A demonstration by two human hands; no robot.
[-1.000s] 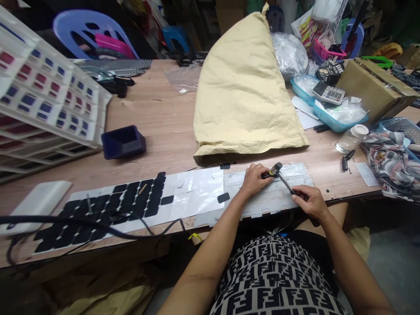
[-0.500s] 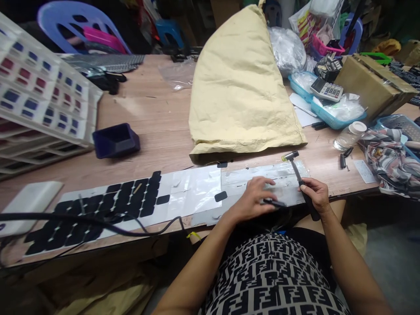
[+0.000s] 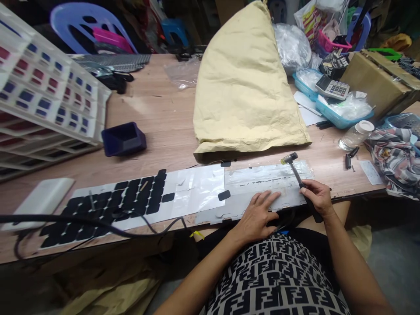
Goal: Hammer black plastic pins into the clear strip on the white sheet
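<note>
My right hand (image 3: 317, 196) is closed around the black grip of a small hammer (image 3: 297, 173). The hammer's head, with one yellow face and one dark face, points away from me above the right end of a worn pale-grey board (image 3: 236, 177). Fingers spread, my left hand (image 3: 259, 216) lies at the near edge of that board. Nothing shows in its grasp, though the underside of the palm is hidden. Left of the board, a white sheet (image 3: 197, 179) carries rows of black rounded pieces (image 3: 127, 197). One loose black piece (image 3: 224, 195) lies by the sheet's right end.
A large tan paper sack (image 3: 249, 83) stands behind the board. On the left are a white plastic crate (image 3: 55, 83), a dark purple bin (image 3: 124, 139) and a black cable (image 3: 98, 224). To the right are a jar (image 3: 356, 135), blue baskets (image 3: 344, 117), a cardboard box (image 3: 377, 83) and cloth (image 3: 390, 162).
My left hand has let go of a dark slender item and flattened its fingers on the board's near edge. My right hand still holds the hammer in nearly the same place.
</note>
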